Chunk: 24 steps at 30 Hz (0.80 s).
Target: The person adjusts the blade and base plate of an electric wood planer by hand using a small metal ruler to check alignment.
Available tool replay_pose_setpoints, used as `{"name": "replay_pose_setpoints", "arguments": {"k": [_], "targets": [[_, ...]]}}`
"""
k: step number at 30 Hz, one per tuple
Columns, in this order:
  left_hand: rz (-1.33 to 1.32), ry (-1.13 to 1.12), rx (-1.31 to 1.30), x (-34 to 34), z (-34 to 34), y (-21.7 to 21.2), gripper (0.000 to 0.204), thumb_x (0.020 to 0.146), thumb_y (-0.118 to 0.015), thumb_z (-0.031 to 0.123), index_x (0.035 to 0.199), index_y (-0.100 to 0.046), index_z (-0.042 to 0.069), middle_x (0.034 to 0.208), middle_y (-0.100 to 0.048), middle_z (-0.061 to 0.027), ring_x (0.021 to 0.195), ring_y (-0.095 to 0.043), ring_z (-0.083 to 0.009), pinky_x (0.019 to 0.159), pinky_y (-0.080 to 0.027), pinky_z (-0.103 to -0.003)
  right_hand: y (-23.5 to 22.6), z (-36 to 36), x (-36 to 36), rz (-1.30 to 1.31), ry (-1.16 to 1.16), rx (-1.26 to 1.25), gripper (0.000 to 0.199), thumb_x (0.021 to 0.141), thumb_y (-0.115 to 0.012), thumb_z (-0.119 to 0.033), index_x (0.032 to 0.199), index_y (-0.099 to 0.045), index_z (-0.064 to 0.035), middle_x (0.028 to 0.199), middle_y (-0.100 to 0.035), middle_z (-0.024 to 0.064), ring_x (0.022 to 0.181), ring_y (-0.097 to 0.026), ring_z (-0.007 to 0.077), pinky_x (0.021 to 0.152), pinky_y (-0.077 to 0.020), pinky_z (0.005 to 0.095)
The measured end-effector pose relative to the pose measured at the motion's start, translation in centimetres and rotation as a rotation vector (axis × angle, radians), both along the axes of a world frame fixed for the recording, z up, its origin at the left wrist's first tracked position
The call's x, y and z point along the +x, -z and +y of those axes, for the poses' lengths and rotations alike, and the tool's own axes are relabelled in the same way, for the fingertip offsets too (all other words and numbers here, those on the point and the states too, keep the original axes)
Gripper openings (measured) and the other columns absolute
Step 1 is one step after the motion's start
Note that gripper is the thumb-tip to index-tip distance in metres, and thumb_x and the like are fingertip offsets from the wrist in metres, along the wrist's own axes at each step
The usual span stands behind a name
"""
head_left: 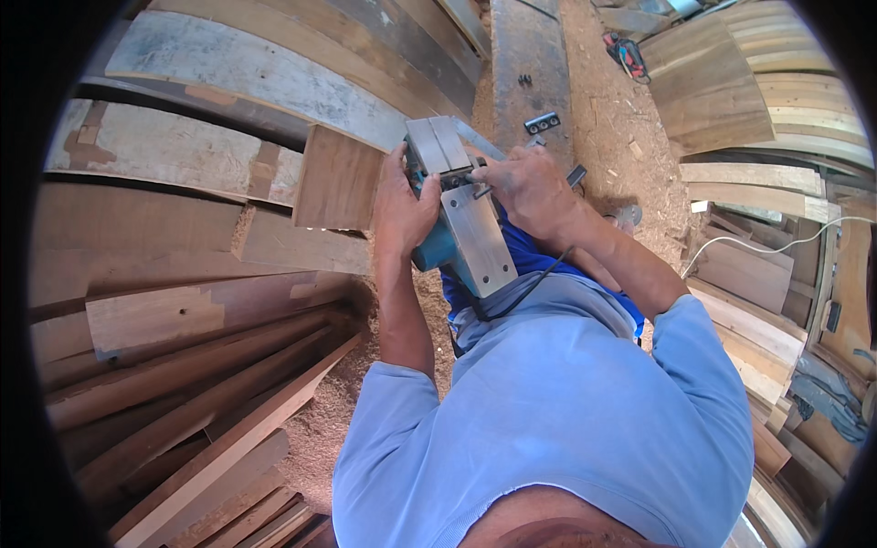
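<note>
A teal electric planer [480, 239] lies upside down over my lap, its flat metal sole facing up and its cutter gap showing between the two sole plates. My left hand [402, 208] is wrapped round its side, thumb lying beside the gap. Closed fingers of my right hand [537, 190] press a slim metal tool [482, 192] against the planer at that gap. Most of this tool is hidden by the hand, so its exact kind cannot be made out. A black bar-shaped end [576, 174] sticks out past the right hand. The planer's black cord [539, 281] curves across my lap.
Ahead, a worn plank [532, 46] bears a dark metal bar with holes [542, 123] and small black bolts [524, 80]. A red and black tool [626, 57] lies on the shavings. Boards [201, 228] stack at left; more timber [749, 183] and a white cable [776, 247] lie right.
</note>
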<state>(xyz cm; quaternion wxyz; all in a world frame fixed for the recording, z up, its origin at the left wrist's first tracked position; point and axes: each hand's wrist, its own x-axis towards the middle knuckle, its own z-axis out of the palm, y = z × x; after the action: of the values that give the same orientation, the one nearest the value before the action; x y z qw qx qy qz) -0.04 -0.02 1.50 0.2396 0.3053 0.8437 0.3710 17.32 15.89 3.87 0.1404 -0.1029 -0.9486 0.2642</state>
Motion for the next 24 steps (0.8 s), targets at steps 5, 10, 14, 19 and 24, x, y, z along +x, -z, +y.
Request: {"name": "replay_pose_setpoints", "arguments": {"k": [5,10,14,19,24], "targets": [[0.006,0.010,0.003,0.1,0.2,-0.1,0.071,0.094,-0.068,0.025,0.154,-0.040,0.000,0.138,-0.061,-0.0308,0.127,-0.061,-0.0451,0.108,-0.047,-0.049,0.9,0.0,-0.4,-0.118,0.091,-0.226,0.023,0.092,-0.067,-0.018,0.108,-0.077,-0.0053,0.095,-0.074,0.0217,0.088,-0.071,0.0420,0.080,-0.0555,0.0525],[-0.100,0.005,0.079,-0.1,-0.1,0.4,0.069,0.095,-0.065,0.021,0.155,-0.039,-0.001,0.133,-0.064,-0.0295,0.122,-0.065,-0.0390,0.103,-0.051,-0.046,0.1,-0.9,-0.1,-0.099,0.166,-0.200,0.023,0.095,-0.065,-0.019,0.106,-0.077,-0.0027,0.088,-0.072,0.0242,0.086,-0.072,0.0423,0.079,-0.0560,0.0505],[-0.239,-0.009,0.220,-0.2,-0.5,1.0,0.064,0.096,-0.060,0.013,0.155,-0.039,-0.001,0.125,-0.067,-0.0257,0.111,-0.068,-0.0296,0.095,-0.055,-0.040,-1.1,-1.8,-0.2,-0.038,0.183,-0.369,0.022,0.098,-0.065,-0.019,0.108,-0.074,-0.0013,0.089,-0.070,0.0250,0.079,-0.070,0.0410,0.069,-0.0525,0.0472],[-0.213,-0.006,0.293,-0.3,-0.6,1.8,0.061,0.097,-0.055,0.007,0.155,-0.040,-0.003,0.121,-0.068,-0.0239,0.104,-0.068,-0.0266,0.091,-0.055,-0.038,-0.7,-2.9,-1.6,-0.006,0.179,-0.469,0.023,0.098,-0.066,-0.019,0.105,-0.073,0.0016,0.090,-0.071,0.0245,0.079,-0.072,0.0392,0.069,-0.0527,0.0454],[-0.129,0.001,0.318,-0.3,-0.7,2.2,0.059,0.097,-0.052,0.009,0.153,-0.041,-0.004,0.122,-0.068,-0.0256,0.104,-0.069,-0.0291,0.093,-0.055,-0.040,-0.7,-3.2,-2.1,0.032,0.084,-0.297,0.022,0.098,-0.063,-0.014,0.110,-0.074,0.0008,0.092,-0.073,0.0216,0.087,-0.072,0.0405,0.076,-0.0541,0.0486]]}}
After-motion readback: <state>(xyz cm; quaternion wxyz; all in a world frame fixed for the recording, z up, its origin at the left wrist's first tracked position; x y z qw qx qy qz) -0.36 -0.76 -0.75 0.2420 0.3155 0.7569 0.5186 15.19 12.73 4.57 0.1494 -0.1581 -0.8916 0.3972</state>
